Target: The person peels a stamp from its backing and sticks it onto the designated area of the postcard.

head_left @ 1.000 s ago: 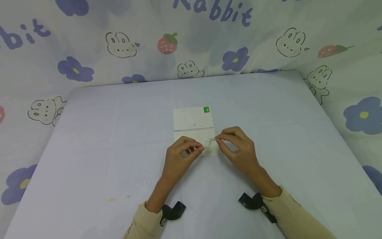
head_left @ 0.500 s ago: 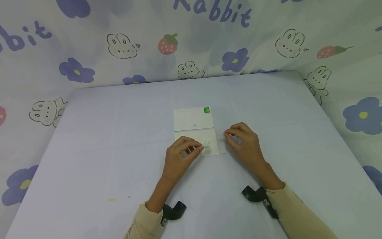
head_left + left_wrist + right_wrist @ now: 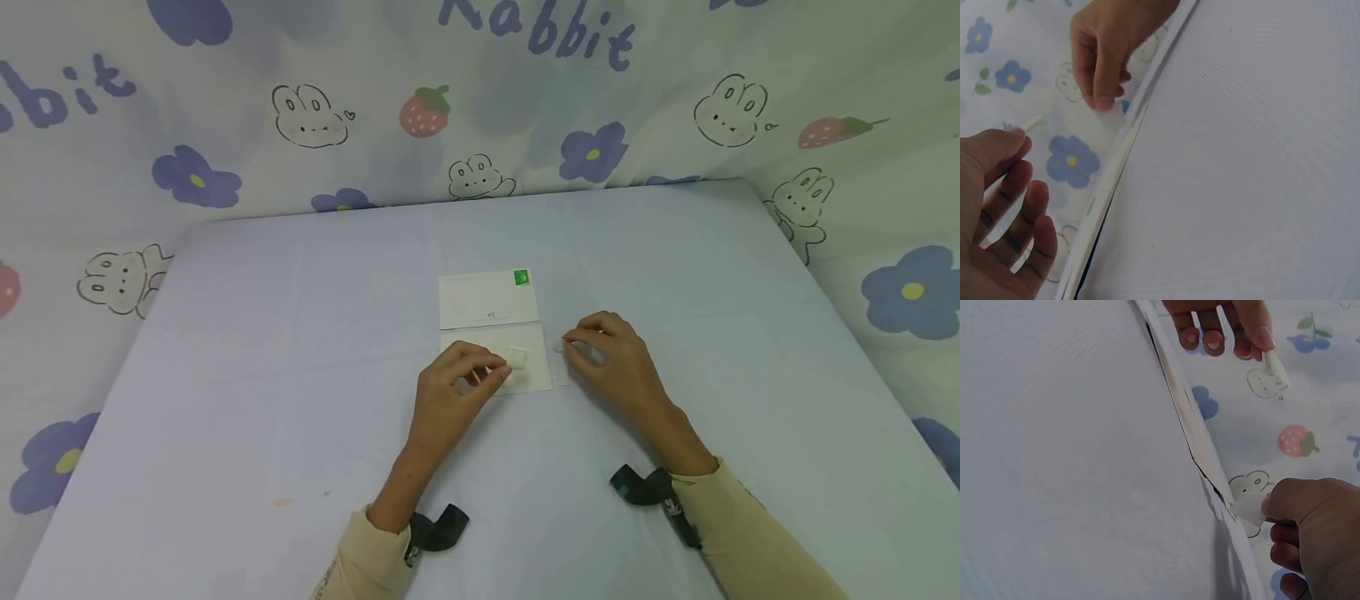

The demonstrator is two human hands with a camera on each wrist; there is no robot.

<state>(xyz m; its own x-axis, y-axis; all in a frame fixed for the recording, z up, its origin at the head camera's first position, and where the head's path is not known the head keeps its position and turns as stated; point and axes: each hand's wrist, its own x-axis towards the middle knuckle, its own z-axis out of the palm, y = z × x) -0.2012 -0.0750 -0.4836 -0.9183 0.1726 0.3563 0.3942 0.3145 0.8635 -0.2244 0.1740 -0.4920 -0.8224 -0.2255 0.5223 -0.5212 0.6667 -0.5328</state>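
In the head view my left hand (image 3: pixel 457 387) pinches a small pale, greenish-white square of paper (image 3: pixel 517 358) between thumb and fingers. It hangs over a cream paper panel (image 3: pixel 532 382). The right wrist view shows this square (image 3: pixel 1275 369) slightly curled. My right hand (image 3: pixel 617 358) is just right of the panel. Its thumb and forefinger pinch a thin white slip (image 3: pixel 1249 508), which also shows as a slip (image 3: pixel 1110 117) in the left wrist view. Behind the panel lies a white envelope (image 3: pixel 480 298) with a green stamp (image 3: pixel 521 277) at its upper right corner.
A white-covered table (image 3: pixel 300 333) spreads around the hands. A thin whitish sheet (image 3: pixel 559 373) lies at the panel's right edge, partly hidden. Behind the table hangs a cloth (image 3: pixel 517 100) printed with rabbits and flowers. Small tan marks (image 3: pixel 283 502) show at the front left.
My right hand has moved right, away from the pale square, with the white slip in its fingers. My left hand has stayed nearly still, holding the square.
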